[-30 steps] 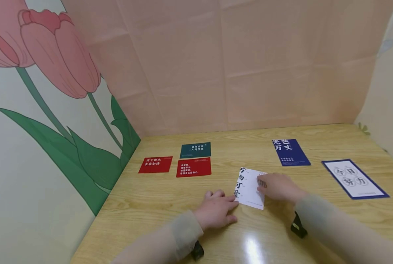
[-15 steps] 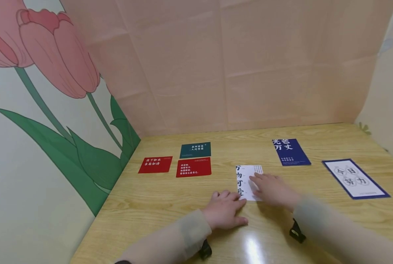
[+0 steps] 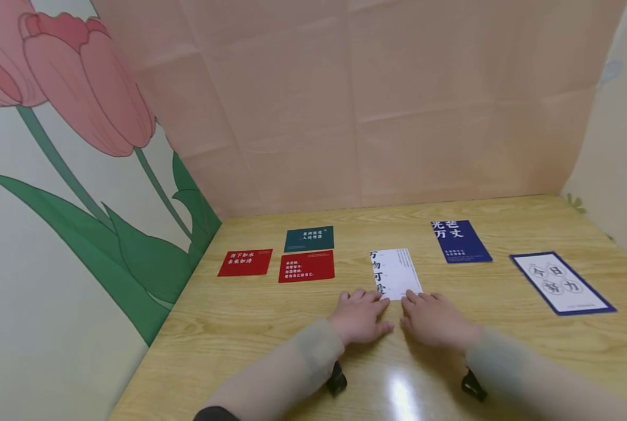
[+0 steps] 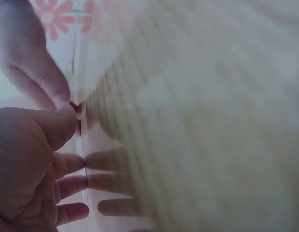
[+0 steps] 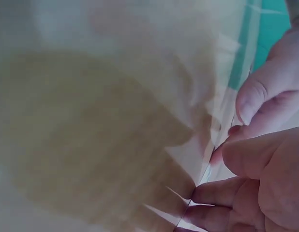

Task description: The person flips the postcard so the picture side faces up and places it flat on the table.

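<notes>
A white card (image 3: 398,272) with large black characters down its left side lies flat on the wooden table, in the middle of the head view. My left hand (image 3: 362,317) rests palm down with its fingertips at the card's lower left corner. At the lower right corner are the fingertips of my right hand (image 3: 436,318), also palm down and loosely extended. Neither hand grips anything. In the left wrist view the fingertips of the left hand (image 4: 23,164) touch the glossy tabletop; in the right wrist view those of the right hand (image 5: 285,179) do likewise.
To the left lie a red card (image 3: 245,263), a teal card (image 3: 309,238) and a second red card (image 3: 306,267). A dark blue card (image 3: 461,241) and a blue-bordered white card (image 3: 563,283) lie right. A pink cloth (image 3: 355,117) hangs behind the table (image 3: 229,339).
The white card has slid away from me and turned, after tilting under the right hand. The right hand has moved from its right side to its lower corner; the left has shifted right and forward.
</notes>
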`<state>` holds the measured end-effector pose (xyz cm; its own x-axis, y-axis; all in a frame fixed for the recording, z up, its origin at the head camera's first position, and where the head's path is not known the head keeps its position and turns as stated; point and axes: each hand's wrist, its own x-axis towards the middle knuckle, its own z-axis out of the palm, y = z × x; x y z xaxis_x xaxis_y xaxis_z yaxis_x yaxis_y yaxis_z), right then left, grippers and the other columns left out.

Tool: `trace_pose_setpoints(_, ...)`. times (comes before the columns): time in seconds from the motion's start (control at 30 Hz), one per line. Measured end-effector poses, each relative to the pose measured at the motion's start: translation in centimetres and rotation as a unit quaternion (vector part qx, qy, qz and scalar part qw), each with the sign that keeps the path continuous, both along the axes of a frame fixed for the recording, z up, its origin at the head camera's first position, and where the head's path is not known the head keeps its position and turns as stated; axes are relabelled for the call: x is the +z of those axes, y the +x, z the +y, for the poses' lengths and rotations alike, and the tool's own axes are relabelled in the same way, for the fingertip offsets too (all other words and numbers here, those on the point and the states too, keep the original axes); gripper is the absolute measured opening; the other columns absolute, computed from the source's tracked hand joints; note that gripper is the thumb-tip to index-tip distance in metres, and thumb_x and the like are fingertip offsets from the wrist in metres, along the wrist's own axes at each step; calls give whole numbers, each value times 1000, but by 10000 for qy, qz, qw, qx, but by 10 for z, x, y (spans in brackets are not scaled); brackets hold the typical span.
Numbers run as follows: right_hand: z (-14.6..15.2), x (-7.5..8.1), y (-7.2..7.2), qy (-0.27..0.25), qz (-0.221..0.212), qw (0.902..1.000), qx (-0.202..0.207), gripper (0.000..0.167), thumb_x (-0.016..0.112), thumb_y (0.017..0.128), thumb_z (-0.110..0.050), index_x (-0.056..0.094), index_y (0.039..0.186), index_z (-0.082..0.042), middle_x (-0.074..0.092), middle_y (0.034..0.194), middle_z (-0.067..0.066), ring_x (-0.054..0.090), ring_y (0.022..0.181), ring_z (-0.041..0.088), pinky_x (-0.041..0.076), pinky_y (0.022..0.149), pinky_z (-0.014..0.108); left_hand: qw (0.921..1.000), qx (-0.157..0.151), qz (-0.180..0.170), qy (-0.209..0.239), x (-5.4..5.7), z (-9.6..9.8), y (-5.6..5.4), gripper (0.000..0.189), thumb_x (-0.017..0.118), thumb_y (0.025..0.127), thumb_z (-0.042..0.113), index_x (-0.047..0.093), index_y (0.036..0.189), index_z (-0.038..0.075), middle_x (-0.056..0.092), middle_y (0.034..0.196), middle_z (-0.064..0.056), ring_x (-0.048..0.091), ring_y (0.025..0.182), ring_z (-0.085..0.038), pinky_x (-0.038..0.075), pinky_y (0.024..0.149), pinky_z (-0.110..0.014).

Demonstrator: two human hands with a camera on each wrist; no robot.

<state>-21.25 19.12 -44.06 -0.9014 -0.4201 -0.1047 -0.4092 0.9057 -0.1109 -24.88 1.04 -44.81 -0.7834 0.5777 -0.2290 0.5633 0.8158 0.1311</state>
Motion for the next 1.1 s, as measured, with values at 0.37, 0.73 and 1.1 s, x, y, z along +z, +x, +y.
trace_pose_setpoints(0.37, 8, 4, -48, -102, -498, 9982, -322, 43, 50, 99, -23, 53, 131, 6, 48, 138, 26, 43, 128, 45, 29, 101, 66, 9988, 433, 102, -203, 0, 18, -40, 57, 44, 95, 59, 38, 147, 36, 33, 152, 17, 29, 140, -17, 21, 110, -47)
trace_pose_setpoints(0.73, 9, 4, -84, -388, -915, 9929, -652, 46, 43, 101, -22, 45, 138, 6, 37, 146, 27, 32, 136, 44, 15, 108, 65, 9965, 806, -126, -168, 2, 24, -70, 56, 41, 96, 58, 36, 148, 36, 30, 153, 18, 25, 140, -18, 18, 111, -47)
trace_pose_setpoints(1.1, 13, 11, -95, -513, -1109, 9900, -705, 48, 41, 102, -24, 43, 140, 5, 32, 148, 28, 27, 137, 45, 12, 106, 67, 9955, 887, -328, -39, 7, 26, -75, 58, 40, 97, 57, 32, 150, 35, 24, 157, 13, 21, 142, -18, 18, 112, -45)
